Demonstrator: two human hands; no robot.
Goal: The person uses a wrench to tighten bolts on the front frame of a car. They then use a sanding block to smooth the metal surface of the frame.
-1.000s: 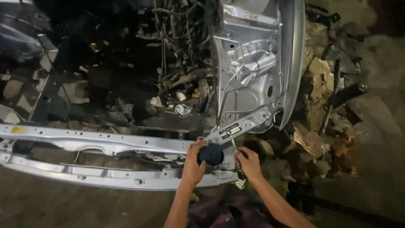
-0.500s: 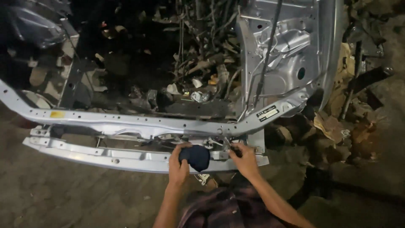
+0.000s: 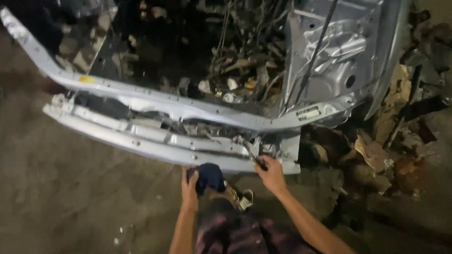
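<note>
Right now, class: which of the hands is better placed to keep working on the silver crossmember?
Right. The right hand already holds a slim tool against the silver crossmember; the left hand is occupied gripping a dark cloth.

A small yellow sticker (image 3: 86, 79) and a white rectangular label (image 3: 308, 113), seemingly dark-printed, sit on the silver frame (image 3: 188, 109).

The left hand (image 3: 190, 187) comes off the silver crossmember (image 3: 155, 146) and now sits just below its lower edge, the dark blue cloth (image 3: 209, 176) with it. The right hand (image 3: 272, 175) drops lower too, its tool (image 3: 252, 155) now angling up into the frame.
</note>
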